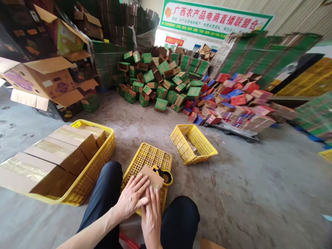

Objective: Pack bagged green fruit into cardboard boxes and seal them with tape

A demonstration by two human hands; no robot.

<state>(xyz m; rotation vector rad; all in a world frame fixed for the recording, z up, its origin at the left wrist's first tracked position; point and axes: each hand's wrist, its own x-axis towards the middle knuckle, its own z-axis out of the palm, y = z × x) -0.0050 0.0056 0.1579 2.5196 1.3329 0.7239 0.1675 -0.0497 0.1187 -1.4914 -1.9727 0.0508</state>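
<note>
A small brown cardboard box (153, 175) rests on an upturned yellow plastic crate (145, 157) between my knees. My left hand (132, 196) lies on the box's near left side, palm down with the fingers stretched out. Beside it my right hand (152, 211) presses flat on the near edge, its fingers straight and close together. A tape dispenser (166, 175) with a yellow and black body sits on the crate just right of the box, touched by neither hand. The part of the box under my palms is hidden.
At left a yellow crate (110, 143) holds several taped cardboard boxes (63, 147). Another yellow crate (181, 152) stands ahead on the right. Farther off are heaps of green boxes (160, 104) and red and blue boxes (238, 100). Open cartons (49, 81) are stacked at far left.
</note>
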